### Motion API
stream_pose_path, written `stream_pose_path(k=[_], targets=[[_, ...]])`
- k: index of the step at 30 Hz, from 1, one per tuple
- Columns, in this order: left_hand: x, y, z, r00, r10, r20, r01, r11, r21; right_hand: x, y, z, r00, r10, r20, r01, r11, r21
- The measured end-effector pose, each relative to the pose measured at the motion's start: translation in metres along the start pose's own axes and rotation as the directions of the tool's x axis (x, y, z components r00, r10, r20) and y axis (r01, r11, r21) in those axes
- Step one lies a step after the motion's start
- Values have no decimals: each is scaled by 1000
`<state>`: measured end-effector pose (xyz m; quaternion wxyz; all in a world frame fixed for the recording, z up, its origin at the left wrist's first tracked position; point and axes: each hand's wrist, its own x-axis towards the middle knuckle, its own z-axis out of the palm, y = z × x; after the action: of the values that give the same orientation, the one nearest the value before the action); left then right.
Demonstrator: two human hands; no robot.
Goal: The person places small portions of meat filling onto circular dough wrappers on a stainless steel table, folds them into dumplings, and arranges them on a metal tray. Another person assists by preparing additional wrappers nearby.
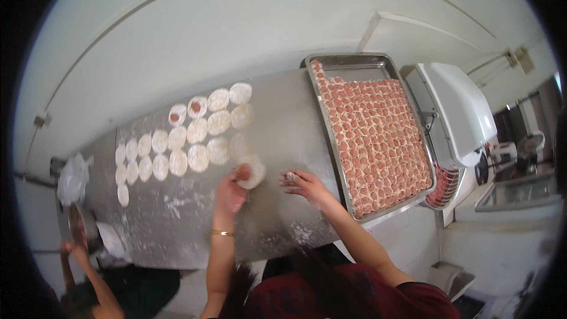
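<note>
My left hand (233, 194) is closed on a round dumpling wrapper (254, 172) above the steel table. A lump of pink meat filling lies on the wrapper, near my fingers. To its right, my right hand (304, 185) hovers with fingers apart and nothing visible in them; its fingertips are white with flour. Rows of flat round wrappers (198, 130) cover the table to the far left of my hands. Two in the back row carry filling, one of them this wrapper (197, 107).
A large metal tray (335, 165) packed with rows of open-topped, meat-filled dumplings stands at right. Beyond it are a white scale-like machine (452, 106) and a pink basket (444, 189). At lower left, another person's hands (75, 247) work at a metal pot (88, 224) beside a plastic bag (74, 180).
</note>
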<state>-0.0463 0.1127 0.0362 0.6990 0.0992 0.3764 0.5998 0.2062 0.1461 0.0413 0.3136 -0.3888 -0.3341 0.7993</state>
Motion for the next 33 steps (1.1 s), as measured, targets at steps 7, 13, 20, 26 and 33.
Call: stream_pose_path(k=[7, 13, 20, 26, 33], targets=[[-46, -115, 55, 976, 65, -206, -65, 998, 6, -1, 33, -28, 989, 101, -113, -108, 992, -64], [-51, -152, 46, 839, 466, -279, -9, 526, 850, -9, 52, -46, 990, -25, -142, -20, 952, -306], [-49, -155, 42, 795, 564, -222, -35, 409, 912, -11, 47, -48, 963, -247, -104, 95, 676, -731], [-50, -141, 49, 792, 581, -190, -39, 358, 933, -7, 34, -42, 939, -339, -60, 171, 611, -773], [-53, -148, 40, 871, 431, -237, 14, 459, 888, -13, 50, -49, 988, -130, -79, 69, 847, -527]])
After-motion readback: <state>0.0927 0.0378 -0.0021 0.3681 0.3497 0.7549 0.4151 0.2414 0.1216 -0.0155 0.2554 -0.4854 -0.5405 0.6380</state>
